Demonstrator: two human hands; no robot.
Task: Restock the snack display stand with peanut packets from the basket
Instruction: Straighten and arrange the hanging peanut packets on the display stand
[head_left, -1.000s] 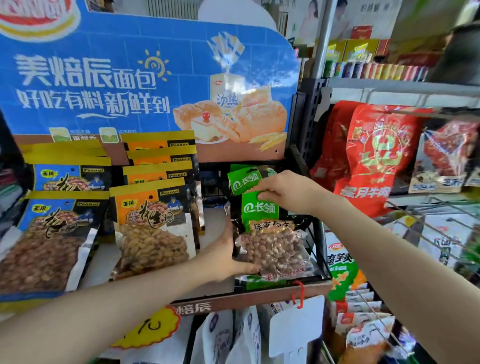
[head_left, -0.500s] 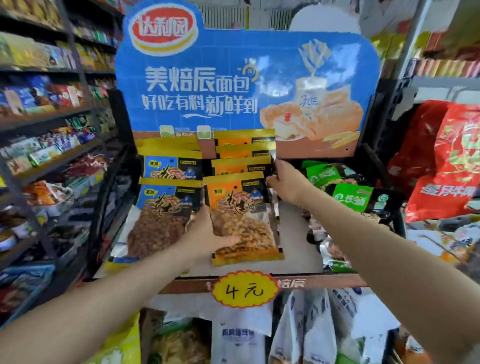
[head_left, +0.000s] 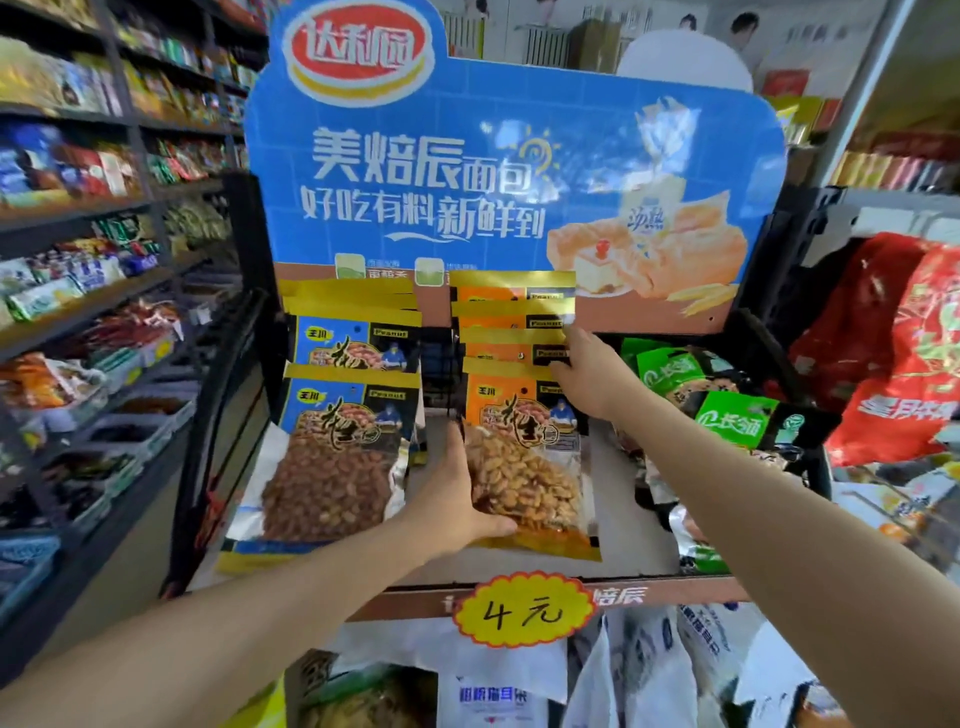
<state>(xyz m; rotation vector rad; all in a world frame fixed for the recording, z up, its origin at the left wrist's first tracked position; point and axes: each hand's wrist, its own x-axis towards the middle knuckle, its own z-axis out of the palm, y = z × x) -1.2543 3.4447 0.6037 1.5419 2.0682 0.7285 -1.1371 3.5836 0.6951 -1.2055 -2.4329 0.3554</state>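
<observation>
Risk of toppling is judged for the orange row (head_left: 511, 332) if the front packet (head_left: 524, 457), on the stand (head_left: 639, 540), pinched low by the left hand (head_left: 457, 499) and steadied at top by the right hand (head_left: 587, 374), is tugged.

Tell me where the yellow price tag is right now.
In the head view, the yellow price tag sits low and centre on the stand's front edge, directly below the orange peanut packet under the left hand.

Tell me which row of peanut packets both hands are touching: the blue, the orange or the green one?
The orange row, in the middle. The left hand grips its front packet; the right hand touches the upper ones. Blue and green stay untouched.
</observation>
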